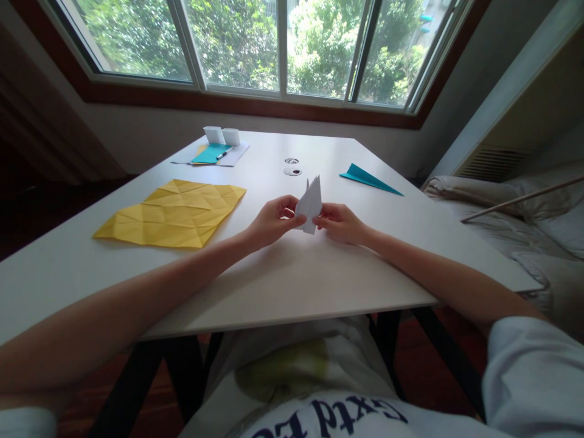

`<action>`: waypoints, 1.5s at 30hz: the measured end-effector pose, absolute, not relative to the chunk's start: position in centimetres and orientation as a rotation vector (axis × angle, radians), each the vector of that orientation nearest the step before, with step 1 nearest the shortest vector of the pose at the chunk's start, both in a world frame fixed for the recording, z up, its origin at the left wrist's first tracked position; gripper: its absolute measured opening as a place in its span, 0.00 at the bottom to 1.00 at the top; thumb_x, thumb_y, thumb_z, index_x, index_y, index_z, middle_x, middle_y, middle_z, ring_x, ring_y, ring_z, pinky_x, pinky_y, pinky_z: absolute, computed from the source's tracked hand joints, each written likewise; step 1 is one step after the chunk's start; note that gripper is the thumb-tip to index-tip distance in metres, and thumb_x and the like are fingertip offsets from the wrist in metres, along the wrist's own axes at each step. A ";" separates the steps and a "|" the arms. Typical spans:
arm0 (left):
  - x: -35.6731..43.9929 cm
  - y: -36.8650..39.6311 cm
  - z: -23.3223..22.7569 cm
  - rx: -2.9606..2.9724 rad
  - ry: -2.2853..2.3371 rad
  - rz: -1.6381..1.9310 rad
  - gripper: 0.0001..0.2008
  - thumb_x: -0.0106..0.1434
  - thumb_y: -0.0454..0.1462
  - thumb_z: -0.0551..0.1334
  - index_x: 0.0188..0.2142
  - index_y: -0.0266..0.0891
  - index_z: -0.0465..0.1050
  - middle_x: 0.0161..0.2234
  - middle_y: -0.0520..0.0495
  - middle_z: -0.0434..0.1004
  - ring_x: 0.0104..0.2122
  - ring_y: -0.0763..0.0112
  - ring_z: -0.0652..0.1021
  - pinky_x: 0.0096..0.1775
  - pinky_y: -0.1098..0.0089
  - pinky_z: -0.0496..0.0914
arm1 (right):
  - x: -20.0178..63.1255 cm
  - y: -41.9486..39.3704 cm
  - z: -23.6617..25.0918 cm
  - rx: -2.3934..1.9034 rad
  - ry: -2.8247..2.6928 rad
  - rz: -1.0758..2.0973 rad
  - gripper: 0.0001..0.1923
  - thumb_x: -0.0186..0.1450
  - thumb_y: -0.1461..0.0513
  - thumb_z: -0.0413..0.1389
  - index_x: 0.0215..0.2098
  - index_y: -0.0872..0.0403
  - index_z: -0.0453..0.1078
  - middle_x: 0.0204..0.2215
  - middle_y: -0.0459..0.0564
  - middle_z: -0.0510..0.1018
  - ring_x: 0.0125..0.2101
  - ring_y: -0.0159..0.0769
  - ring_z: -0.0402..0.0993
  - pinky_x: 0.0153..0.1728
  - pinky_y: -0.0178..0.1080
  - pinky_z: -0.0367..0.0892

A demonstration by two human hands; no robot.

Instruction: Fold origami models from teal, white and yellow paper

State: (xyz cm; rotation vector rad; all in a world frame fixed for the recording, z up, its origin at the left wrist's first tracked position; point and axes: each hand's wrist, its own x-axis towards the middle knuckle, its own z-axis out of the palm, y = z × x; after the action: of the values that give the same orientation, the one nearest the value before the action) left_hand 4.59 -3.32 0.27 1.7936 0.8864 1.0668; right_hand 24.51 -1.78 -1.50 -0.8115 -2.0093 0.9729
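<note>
The work in hand looks like a mid-fold stage of paper folding: a white folded paper piece (310, 204), already narrowed to a pointed shape with 2 tips at the top, is held upright just above the counter (292, 274), roughly at its middle and near the person's body. Judging by the grip, a crease near the lower end is being worked or pinched flat. The next fold would call for keeping the layers lined up and the edges even, with a firm pinch so the thin flaps do not slip apart.

The left hand (274, 220) is closed in a pinch on the lower left edge of the paper, thumb and fingers curled together against it. The right hand (340, 222) is likewise nearly closed, fingertips pinching the lower right edge; the 2 hands are close together with the paper between them.

To the left on the counter lies a large creased yellow sheet (176, 213), well apart from the hands. A teal folded paper (369, 178) lies to the right, farther back. At the far end sit 2 small white boxes (221, 135) beside a teal sheet (210, 153) with a pen (224, 154).
</note>
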 end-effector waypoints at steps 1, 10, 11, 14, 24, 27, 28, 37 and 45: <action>4.6 -3.3 0.2 1.777 0.882 1.070 0.13 0.50 0.40 0.66 0.33 0.35 0.68 0.31 0.49 0.72 0.29 0.73 0.73 0.31 0.71 0.69 | 24.4 -1.9 -1.4 -0.805 -1.975 1.002 0.13 0.58 0.55 0.57 0.33 0.57 0.68 0.28 0.48 0.73 0.27 0.29 0.68 0.29 0.35 0.66; 4.7 -3.0 -0.4 1.646 0.869 1.092 0.26 0.48 0.38 0.67 0.43 0.40 0.56 0.26 0.56 0.71 0.25 0.74 0.74 0.26 0.73 0.66 | 24.0 -2.0 -1.3 -0.758 -1.743 1.261 0.21 0.54 0.54 0.62 0.37 0.52 0.57 0.22 0.39 0.71 0.24 0.27 0.68 0.27 0.33 0.65; 4.7 -3.0 -0.4 1.641 0.873 1.090 0.27 0.48 0.37 0.67 0.44 0.40 0.55 0.26 0.56 0.71 0.25 0.74 0.74 0.26 0.73 0.66 | 24.0 -2.0 -1.3 -0.769 -1.734 1.275 0.22 0.54 0.54 0.62 0.37 0.52 0.56 0.22 0.39 0.71 0.23 0.26 0.68 0.27 0.33 0.65; 4.8 -3.1 -0.3 1.618 0.901 1.076 0.28 0.48 0.37 0.67 0.46 0.37 0.57 0.27 0.53 0.73 0.27 0.72 0.75 0.26 0.73 0.66 | 24.1 -1.9 -1.3 -0.797 -1.721 1.304 0.23 0.53 0.56 0.62 0.40 0.52 0.56 0.21 0.39 0.72 0.23 0.26 0.68 0.27 0.33 0.64; 4.8 -3.4 -0.2 1.459 0.836 0.988 0.25 0.48 0.35 0.69 0.44 0.34 0.62 0.31 0.48 0.78 0.30 0.70 0.77 0.32 0.70 0.67 | 24.3 -1.6 -1.9 -0.733 -1.775 1.288 0.25 0.53 0.57 0.62 0.44 0.51 0.56 0.23 0.39 0.72 0.23 0.26 0.68 0.26 0.32 0.64; 4.8 -3.4 -0.2 1.460 0.831 0.997 0.25 0.48 0.35 0.69 0.44 0.34 0.62 0.30 0.48 0.78 0.30 0.69 0.78 0.33 0.69 0.68 | 24.3 -1.6 -2.0 -0.729 -1.782 1.284 0.25 0.54 0.57 0.62 0.44 0.51 0.56 0.23 0.39 0.72 0.23 0.26 0.68 0.26 0.32 0.64; 4.8 -3.4 -0.2 1.459 0.827 1.002 0.25 0.48 0.35 0.69 0.44 0.34 0.61 0.30 0.49 0.78 0.30 0.69 0.78 0.33 0.69 0.68 | 24.3 -1.6 -2.0 -0.728 -1.781 1.286 0.25 0.54 0.56 0.62 0.44 0.51 0.56 0.23 0.39 0.72 0.23 0.26 0.68 0.26 0.32 0.64; 5.0 -3.4 -0.4 1.453 0.784 1.051 0.24 0.48 0.34 0.68 0.42 0.36 0.60 0.30 0.49 0.77 0.30 0.69 0.77 0.34 0.68 0.68 | 24.0 -2.0 -1.4 -0.769 -1.680 1.365 0.25 0.52 0.57 0.63 0.43 0.50 0.57 0.21 0.38 0.72 0.23 0.26 0.68 0.26 0.32 0.65; 5.0 -3.3 -0.5 1.471 0.855 1.038 0.24 0.46 0.35 0.69 0.41 0.36 0.62 0.34 0.48 0.77 0.32 0.66 0.78 0.35 0.65 0.69 | 24.1 -1.5 -1.7 -0.797 -1.739 1.345 0.15 0.53 0.57 0.62 0.35 0.56 0.68 0.24 0.43 0.74 0.24 0.26 0.69 0.28 0.32 0.65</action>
State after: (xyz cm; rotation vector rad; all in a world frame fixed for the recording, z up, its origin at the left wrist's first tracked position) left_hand 4.97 -3.33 -0.47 1.4712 0.8550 1.0381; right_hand 24.07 -1.54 -1.74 -0.7969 -1.7388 1.3451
